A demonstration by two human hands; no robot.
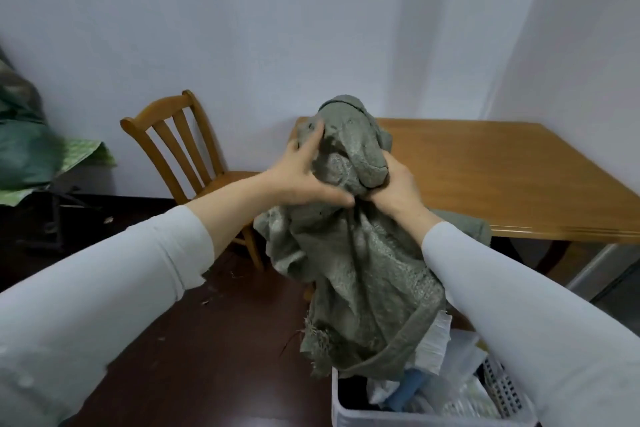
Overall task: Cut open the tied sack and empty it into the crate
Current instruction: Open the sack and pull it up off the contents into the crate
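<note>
Grey-green woven sack [363, 274], upended, crumpled

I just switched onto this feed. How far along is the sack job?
Cutting looks done: the sack hangs upside down, its frayed open mouth over the crate, where white and blue items already lie. The left hand and right hand grip its bunched upper end. Whether anything remains inside is hidden.

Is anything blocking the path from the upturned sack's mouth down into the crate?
Nothing visible. The sack, gripped near its top by the left hand and right hand, hangs with its open mouth at the crate, where contents already lie.
</note>
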